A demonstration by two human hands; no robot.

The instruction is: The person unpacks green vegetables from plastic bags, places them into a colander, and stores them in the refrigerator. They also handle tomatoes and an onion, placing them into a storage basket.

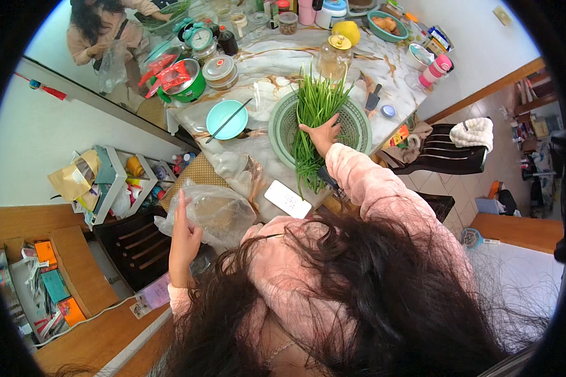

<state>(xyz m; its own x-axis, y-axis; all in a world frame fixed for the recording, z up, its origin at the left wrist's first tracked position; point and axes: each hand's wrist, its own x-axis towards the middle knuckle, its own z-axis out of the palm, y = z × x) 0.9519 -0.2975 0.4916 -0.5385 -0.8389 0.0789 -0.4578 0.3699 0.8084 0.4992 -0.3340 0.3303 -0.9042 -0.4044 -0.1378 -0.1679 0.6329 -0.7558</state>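
My right hand (323,135) lies on a bunch of long green chives (317,103), thumb and fingers spread across the stalks. The bunch rests in a green plastic colander (283,118), its ends hanging over the near and far rims. My left hand (185,240) is raised beside a clear plastic bag (221,212), its index finger pointing up; the hand seems to hold the bag's edge, but the grip is partly hidden. A white-screened phone (287,199) lies at the table's near edge. Left of the colander is a turquoise bowl (227,119) with a dark chopstick across it.
The marble-patterned table (254,155) also bears a glass jar (335,59) with a gold lid, a green pot (191,89) with red packets, lidded containers, bottles and a pink tumbler (435,70). Dark slatted chairs (132,245) flank it. A mirror (108,61) stands along the left side.
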